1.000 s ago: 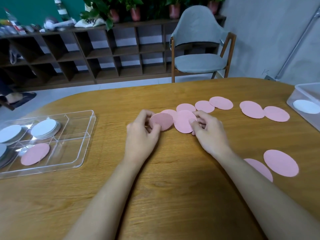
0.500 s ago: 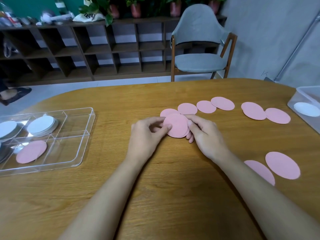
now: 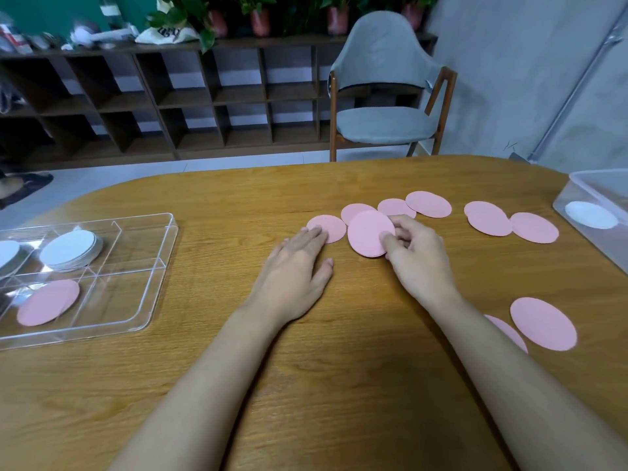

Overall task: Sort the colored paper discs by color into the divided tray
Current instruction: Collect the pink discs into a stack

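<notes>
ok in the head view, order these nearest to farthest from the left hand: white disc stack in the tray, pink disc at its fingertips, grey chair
1. pink disc, touched by the left hand.
2. white disc stack, off to the left in the tray.
3. grey chair, beyond the far edge of the table.

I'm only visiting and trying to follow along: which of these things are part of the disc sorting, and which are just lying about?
Part of the job: divided tray holding white discs and a sorted pink disc; loose pink discs on the table; pink stack pinched by the right hand; flat pink disc under the left hand.

Just lying about: grey chair, wooden shelf, potted plants.
</notes>
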A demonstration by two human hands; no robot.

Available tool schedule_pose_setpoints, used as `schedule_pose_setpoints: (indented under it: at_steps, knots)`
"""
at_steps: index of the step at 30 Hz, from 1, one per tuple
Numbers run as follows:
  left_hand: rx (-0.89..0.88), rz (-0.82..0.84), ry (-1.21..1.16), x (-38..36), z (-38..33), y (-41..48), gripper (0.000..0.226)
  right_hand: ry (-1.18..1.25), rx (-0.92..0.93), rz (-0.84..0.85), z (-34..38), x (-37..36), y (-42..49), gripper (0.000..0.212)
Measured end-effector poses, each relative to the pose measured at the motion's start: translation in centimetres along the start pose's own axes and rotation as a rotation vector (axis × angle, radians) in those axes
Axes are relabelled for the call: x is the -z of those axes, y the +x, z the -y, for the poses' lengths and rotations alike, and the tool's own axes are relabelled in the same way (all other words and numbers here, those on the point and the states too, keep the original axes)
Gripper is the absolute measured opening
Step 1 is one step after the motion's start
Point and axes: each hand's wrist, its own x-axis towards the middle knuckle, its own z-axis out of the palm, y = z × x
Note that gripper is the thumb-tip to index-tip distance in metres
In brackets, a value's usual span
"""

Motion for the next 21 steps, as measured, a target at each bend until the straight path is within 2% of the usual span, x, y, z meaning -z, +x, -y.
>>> schedule_pose_setpoints:
  at_steps: [5,7,10,15,19,21]
  knots:
    - [0.047,-0.092,-0.002,0.9,-0.3,-0.4,0.058,0.033,-0.045,-0.001,-0.2,-0.1,0.0,0.028]
    - [0.039,-0.088,0.015,1.3,-0.3,-0.5,0.048,0.034,-0.045,0.009,-0.1,-0.2,0.0,0.027]
    - [-0.042,-0.159,0.049,1.5,-0.4,-0.6,0.029,0.010,-0.029,0.020,-0.1,-0.2,-0.1,0.028]
    - [-0.148,-0.362,0.073,1.5,-0.7,-0.6,0.026,-0.008,-0.007,0.031,0.0,-0.3,-0.1,0.032]
    - [-0.125,-0.502,-0.179,1.6,-1.4,-0.5,0.016,0.024,0.055,0.074,-0.2,-0.4,-0.2,0.032]
    - [-0.097,-0.517,-0.248,1.5,-1.4,-0.5,0.012,0.054,0.091,0.107,0.0,-0.5,-0.4,0.034]
